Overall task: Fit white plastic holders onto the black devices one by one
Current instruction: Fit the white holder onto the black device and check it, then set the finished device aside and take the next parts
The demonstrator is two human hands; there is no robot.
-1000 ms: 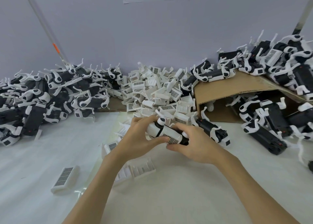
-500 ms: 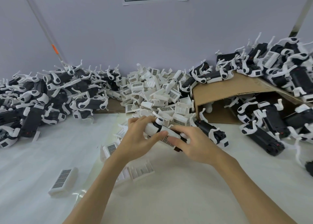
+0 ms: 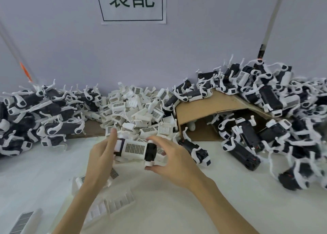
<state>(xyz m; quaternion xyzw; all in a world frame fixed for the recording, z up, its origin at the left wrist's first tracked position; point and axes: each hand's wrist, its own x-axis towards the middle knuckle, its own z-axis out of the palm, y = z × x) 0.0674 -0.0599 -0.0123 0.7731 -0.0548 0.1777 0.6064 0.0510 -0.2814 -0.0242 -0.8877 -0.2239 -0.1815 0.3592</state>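
From the head camera we see both hands raised over the white table (image 3: 44, 177), sharing one black device (image 3: 150, 151) with a white plastic holder (image 3: 134, 149) on it. The holder's barcode-like grid faces up. Our left hand (image 3: 101, 160) grips the left end of the assembly, fingers curled behind it and one finger standing up past its top edge. Our right hand (image 3: 169, 160) pinches the right end, thumb underneath and fingers arched over the black band and its white end caps.

Behind the hands, a heap of loose holders (image 3: 138, 113) lies against the wall. A tipped cardboard box (image 3: 212, 106) sits just to the right of that heap, its opening turned toward us; black devices with white clips (image 3: 247, 134) spill out of it onto the table, and more are stacked on its upper flap. One fitted device (image 3: 194, 149) lies just beside the right hand.

A further pile of clipped devices (image 3: 35, 113) fills the far left. A few flat white parts (image 3: 109, 205) lie on the table beneath the forearms. A paper sign (image 3: 132, 4) hangs on the wall.
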